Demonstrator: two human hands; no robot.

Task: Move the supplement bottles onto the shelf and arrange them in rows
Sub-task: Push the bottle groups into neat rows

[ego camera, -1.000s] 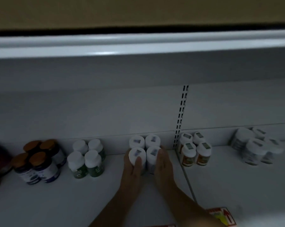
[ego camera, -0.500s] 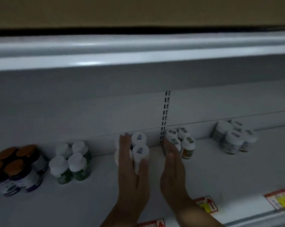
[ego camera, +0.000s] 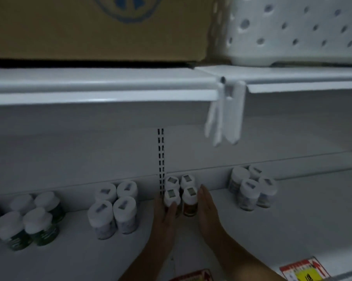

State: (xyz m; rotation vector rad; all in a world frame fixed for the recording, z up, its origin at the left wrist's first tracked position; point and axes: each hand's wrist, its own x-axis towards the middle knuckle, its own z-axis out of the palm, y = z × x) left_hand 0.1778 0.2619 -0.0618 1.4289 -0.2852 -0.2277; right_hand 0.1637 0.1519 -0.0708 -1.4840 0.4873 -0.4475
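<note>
As both palms flank the cluster, I note the near things first: red/yellow price tags [ego camera: 300, 270] on the shelf lip, forearms coming up from bottom centre. L hand [ego camera: 164, 218] is flat, fingers straight and together, thumb across the front-left bottle; R hand [ego camera: 208, 209] is flat, palm inward, touching or just beside the front-right bottle. Neither wraps anything, so open flats, not clamped. Between them is the orange-label four-pack [ego camera: 180, 191], 2x2, upright, white caps, axes vertical, sitting on the shelf [ego camera: 292, 230] just R of the slotted upright [ego camera: 161, 161], near the back wall. Block lies dead ahead of both hands; L looks slightly nearer.

My read: a squeeze or nudge to square the rows.

Further off: white-cap group [ego camera: 115, 207] to L, green-label group [ego camera: 31, 222] far L, another group [ego camera: 252, 187] to R. Above: cardboard box [ego camera: 90, 27], perforated white basket [ego camera: 296, 29].
</note>
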